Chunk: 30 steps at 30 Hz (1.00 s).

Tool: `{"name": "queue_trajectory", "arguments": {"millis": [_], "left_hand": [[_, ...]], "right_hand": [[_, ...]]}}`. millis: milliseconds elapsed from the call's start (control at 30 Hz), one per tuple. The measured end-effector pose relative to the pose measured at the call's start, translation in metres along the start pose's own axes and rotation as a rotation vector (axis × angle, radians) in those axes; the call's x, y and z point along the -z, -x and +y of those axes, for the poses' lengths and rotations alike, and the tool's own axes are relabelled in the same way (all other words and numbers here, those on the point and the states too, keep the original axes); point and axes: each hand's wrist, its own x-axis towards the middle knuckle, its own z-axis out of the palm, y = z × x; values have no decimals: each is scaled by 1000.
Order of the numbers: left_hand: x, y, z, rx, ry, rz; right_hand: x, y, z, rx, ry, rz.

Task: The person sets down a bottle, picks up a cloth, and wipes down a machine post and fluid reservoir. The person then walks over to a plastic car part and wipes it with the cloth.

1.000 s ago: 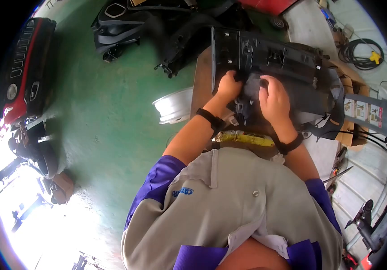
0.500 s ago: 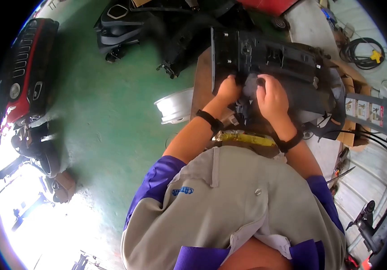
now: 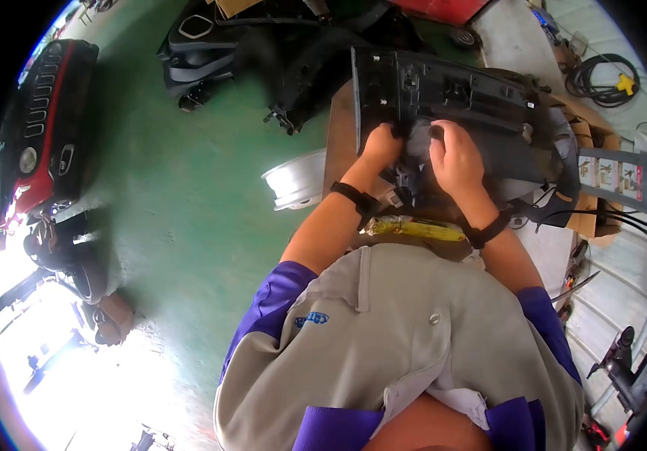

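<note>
A large black plastic panel (image 3: 455, 94) with ribs and clips lies in front of me on a brown work surface. My left hand (image 3: 382, 146) is closed at its near left part, on something dark I cannot make out. My right hand (image 3: 455, 154) curls its thumb and fingers round a small dark piece (image 3: 436, 132), too small to name. Between the hands is a blurred grey translucent patch (image 3: 418, 141). A yellow packet (image 3: 414, 228) lies between the panel and my shirt.
A silver wheel rim (image 3: 295, 180) is left of the work surface. Black vehicle parts (image 3: 199, 56) lie beyond. A black and red bumper (image 3: 42, 120) stands far left. Cardboard boxes (image 3: 586, 218) and a coiled black cable (image 3: 601, 79) are at the right.
The whole view has shifted slightly. Both hands stay at nearly the same place on the panel, still closed.
</note>
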Motion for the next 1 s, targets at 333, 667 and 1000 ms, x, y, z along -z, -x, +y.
{"name": "queue_trajectory", "arguments": {"millis": [333, 667, 1000], "left_hand": [[54, 75, 22, 377, 1332, -114], [75, 52, -20, 240, 768, 167], [91, 30, -10, -139, -119, 42]], "right_hand": [[18, -10, -54, 90, -61, -40], [-127, 15, -30, -672, -562, -51], [-173, -6, -14, -295, -376, 53]]}}
